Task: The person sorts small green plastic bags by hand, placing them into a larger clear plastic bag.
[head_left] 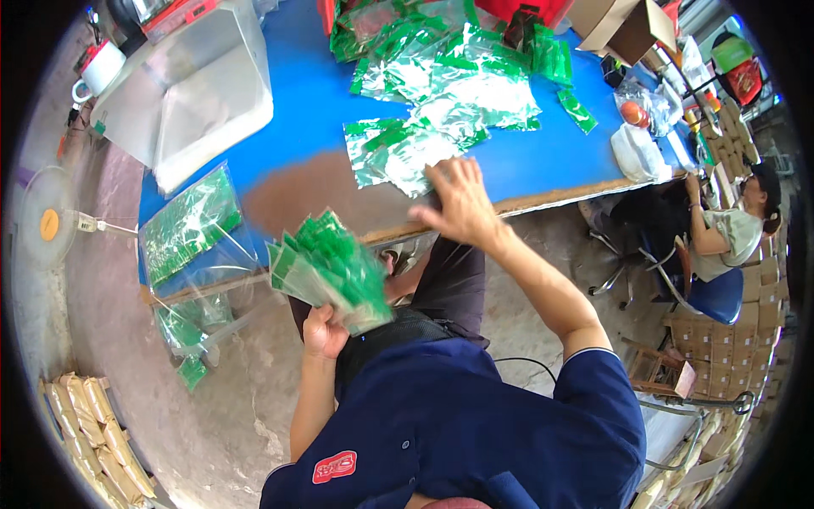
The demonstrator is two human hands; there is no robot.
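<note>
In my left hand (324,332) is a thick fanned bundle of green and clear plastic packets (326,267), gripped at its lower end above my lap. My right hand (462,202) reaches over the table's front edge with its fingers spread. Its fingertips are at the near end of a loose heap of shiny green and silver packets (441,93); whether they touch the heap I cannot tell. One packet (577,111) lies apart to the right of the heap.
A clear bag of green packets (193,225) overhangs the blue table (309,110) at left. Behind it stands a translucent bin (212,102). Far right are a cardboard box (623,30) and a white bundle (638,153). A fan (49,225) stands left; another person (729,229) sits right.
</note>
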